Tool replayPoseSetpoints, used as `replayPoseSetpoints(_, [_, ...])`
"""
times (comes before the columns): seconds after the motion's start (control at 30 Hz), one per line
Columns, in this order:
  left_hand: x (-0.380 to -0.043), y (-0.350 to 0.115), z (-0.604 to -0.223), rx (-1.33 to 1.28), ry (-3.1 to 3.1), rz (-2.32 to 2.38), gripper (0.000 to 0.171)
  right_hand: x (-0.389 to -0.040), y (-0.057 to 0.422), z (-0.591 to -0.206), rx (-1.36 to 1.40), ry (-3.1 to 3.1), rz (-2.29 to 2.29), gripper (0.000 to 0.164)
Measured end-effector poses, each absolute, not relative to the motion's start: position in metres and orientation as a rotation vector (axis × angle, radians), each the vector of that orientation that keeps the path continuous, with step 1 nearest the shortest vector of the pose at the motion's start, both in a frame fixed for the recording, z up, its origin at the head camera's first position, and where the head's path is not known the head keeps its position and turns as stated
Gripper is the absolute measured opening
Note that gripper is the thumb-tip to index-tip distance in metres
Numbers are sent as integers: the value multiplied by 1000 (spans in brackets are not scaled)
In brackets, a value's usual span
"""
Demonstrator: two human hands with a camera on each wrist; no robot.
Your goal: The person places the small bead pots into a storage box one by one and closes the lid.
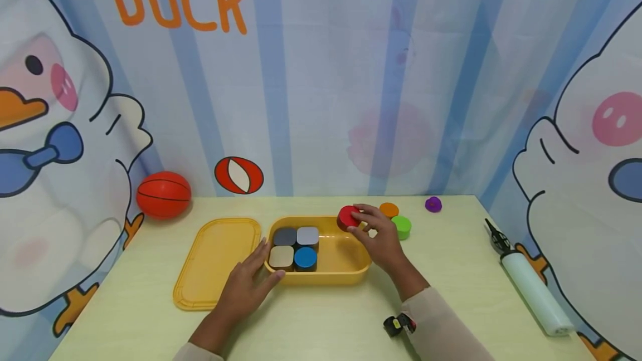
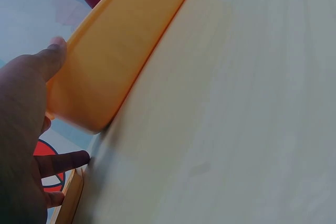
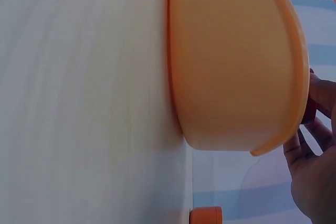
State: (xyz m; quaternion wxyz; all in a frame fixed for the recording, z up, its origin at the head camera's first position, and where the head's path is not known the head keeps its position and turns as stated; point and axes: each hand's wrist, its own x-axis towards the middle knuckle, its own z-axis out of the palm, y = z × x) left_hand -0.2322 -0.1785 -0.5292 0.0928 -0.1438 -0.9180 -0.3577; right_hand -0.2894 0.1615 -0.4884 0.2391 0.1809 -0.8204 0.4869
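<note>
Table [image 1: 311, 322] pale, curtain [image 1: 321, 88] bhd; R hand [image 1: 383, 241] pinching red blk [image 1: 347, 217], L hand [image 1: 244, 286] splayed

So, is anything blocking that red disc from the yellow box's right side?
Nothing visible does: the right hand pinches the red disc by the far rim of the yellow box, and the four blocks inside sit left.

head view: bright, soft shadows | wrist views: dimmer, hazy, perhaps slightly blurred

A: Position of the container [image 1: 321, 279]?
B: On the desk [image 1: 311, 322], right of the lid [image 1: 215, 261].
A: Contents?
B: Four blocks [image 1: 305, 258], left half.
A: Other items?
B: Ball [image 1: 164, 196], behind and left of lid; cylinder [image 1: 536, 294], far right.
</note>
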Motion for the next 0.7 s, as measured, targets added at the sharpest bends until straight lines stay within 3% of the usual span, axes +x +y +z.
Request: replayPoseSetpoints(0.7, [-231, -178, -527, -433, -2721, -1084, 82, -285, 136, -481, 340, -2482, 1453, 38])
